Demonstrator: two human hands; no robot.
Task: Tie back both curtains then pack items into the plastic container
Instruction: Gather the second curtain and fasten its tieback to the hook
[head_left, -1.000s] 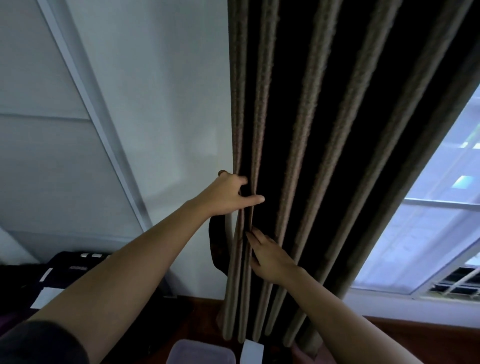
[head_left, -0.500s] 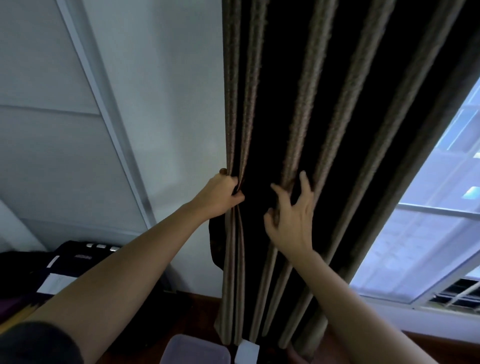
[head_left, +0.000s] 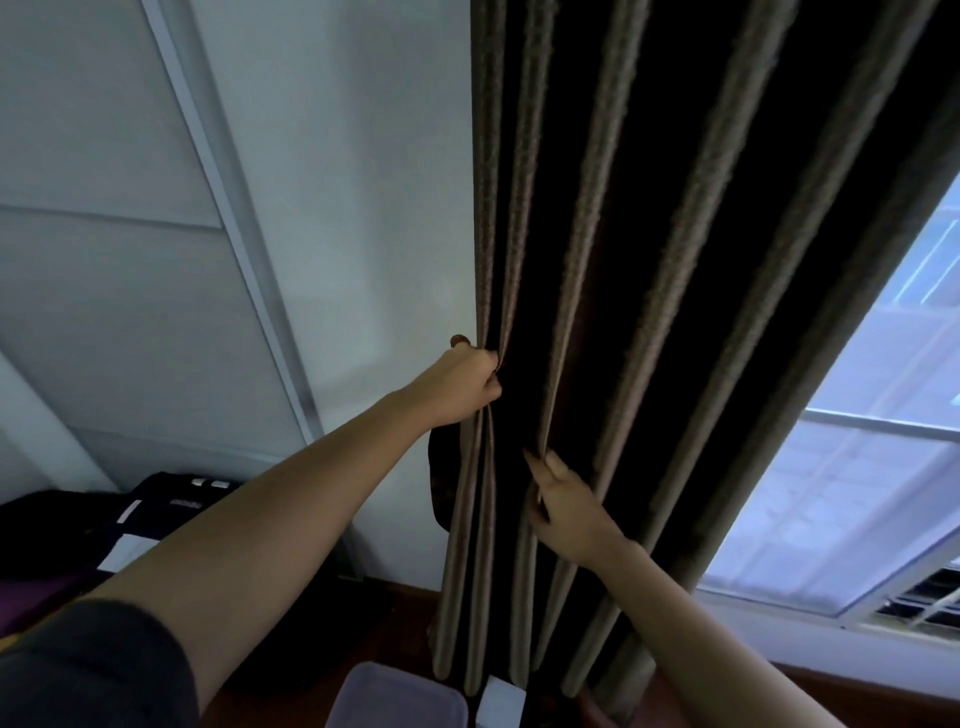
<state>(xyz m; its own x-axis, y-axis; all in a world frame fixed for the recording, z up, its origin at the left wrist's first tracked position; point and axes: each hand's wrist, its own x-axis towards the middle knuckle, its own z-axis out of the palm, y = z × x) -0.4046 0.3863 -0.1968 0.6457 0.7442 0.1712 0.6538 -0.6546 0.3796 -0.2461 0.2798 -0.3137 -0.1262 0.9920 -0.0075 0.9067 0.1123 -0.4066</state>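
A dark brown pleated curtain (head_left: 639, 260) hangs in front of me beside the white wall. My left hand (head_left: 460, 384) is closed around the two leftmost folds at the curtain's left edge. My right hand (head_left: 563, 506) sits lower and pinches the adjacent fold between thumb and fingers. A dark loop of fabric, maybe a tieback (head_left: 441, 483), hangs behind the left edge under my left hand. The translucent plastic container (head_left: 397, 699) shows at the bottom edge, partly cut off.
A window (head_left: 857, 467) with white frame lies right of the curtain. A small white object (head_left: 501, 699) stands by the container on the dark wooden floor. Dark bags (head_left: 104, 525) lie at lower left below a pale sliding panel (head_left: 130, 260).
My right hand dropped from a spread grip higher on the folds to pinch a fold lower down. My left hand stays clenched on the left edge.
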